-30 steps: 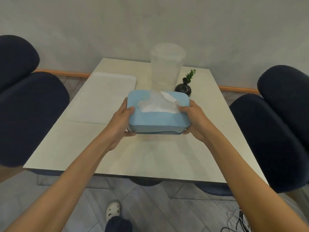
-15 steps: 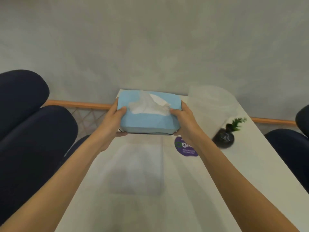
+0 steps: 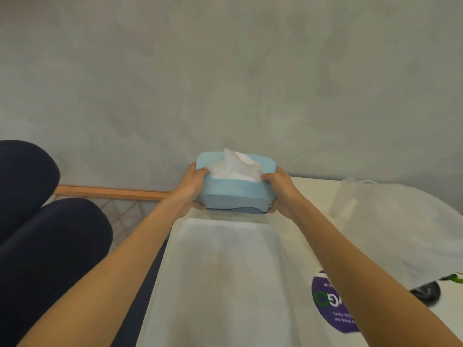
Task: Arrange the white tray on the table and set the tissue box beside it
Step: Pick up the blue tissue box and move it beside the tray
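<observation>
A light blue tissue box (image 3: 234, 195) with a white tissue sticking out of its top is at the far end of the table, by the wall. My left hand (image 3: 193, 187) grips its left end and my right hand (image 3: 279, 190) grips its right end. The white tray (image 3: 225, 276) lies flat on the table just in front of the box, between my forearms, its long side running away from me. Whether the box rests on the table or hovers just above it, I cannot tell.
A clear plastic pitcher (image 3: 390, 221) stands on the right of the table (image 3: 308, 246). A small dark vase (image 3: 426, 293) with a green sprig sits behind my right forearm, next to a purple round sticker (image 3: 328, 306). Dark blue chair cushions (image 3: 50, 246) are at left.
My hands have carried the tissue box forward, over the tray to the table's far end by the wall. The camera has moved closer and left.
</observation>
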`<state>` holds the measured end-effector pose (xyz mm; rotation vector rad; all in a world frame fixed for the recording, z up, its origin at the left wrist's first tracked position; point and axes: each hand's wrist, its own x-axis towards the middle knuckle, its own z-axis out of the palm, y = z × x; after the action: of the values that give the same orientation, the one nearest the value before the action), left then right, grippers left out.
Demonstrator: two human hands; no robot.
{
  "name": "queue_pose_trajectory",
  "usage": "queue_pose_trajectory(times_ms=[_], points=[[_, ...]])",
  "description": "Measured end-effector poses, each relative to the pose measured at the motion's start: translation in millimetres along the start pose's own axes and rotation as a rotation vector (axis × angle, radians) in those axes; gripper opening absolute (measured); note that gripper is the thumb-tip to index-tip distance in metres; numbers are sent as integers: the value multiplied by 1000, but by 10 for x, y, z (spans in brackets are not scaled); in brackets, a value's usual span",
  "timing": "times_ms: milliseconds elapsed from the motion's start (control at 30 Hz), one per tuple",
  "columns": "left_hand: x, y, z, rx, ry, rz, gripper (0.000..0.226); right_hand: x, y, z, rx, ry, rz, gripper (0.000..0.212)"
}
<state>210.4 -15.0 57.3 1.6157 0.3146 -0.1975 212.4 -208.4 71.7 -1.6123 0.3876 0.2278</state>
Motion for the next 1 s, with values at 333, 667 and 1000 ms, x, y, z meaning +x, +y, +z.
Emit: queue_pose_trajectory(times_ms=[333, 667, 1000], points=[[702, -224, 20, -61, -13, -215, 35, 712, 215, 149, -60, 33, 136, 38], [899, -259, -61, -60, -17, -245, 59, 960, 275, 261, -137, 66, 154, 35], [1018, -283, -54, -45, 27, -197, 56, 1043, 231, 384, -158, 90, 129, 40]])
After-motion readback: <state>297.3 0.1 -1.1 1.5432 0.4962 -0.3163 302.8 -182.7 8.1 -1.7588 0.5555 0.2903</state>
